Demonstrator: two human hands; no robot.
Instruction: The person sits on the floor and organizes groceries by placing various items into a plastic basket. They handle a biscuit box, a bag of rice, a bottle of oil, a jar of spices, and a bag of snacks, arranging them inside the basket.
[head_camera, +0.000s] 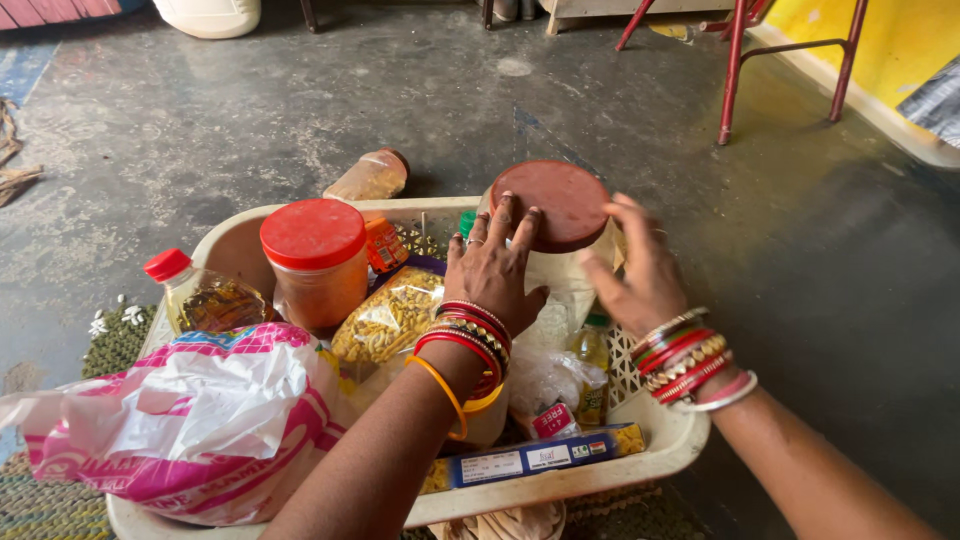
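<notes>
Both hands clasp the brown-lidded jar (560, 225) at the basket's (680, 440) far right corner, left hand (495, 265) spread on lid and wall, right hand (640, 275) cupping its side; tilted, it could slip onto the packets (390, 315) beside it

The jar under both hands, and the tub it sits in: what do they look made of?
The jar looks like clear plastic: pale contents show through its wall. Its lid is matte brown-red, probably plastic. The tub looks like moulded cream plastic, with a lattice wall and smooth rounded rim. The left hand and right hand grip the jar.
</notes>
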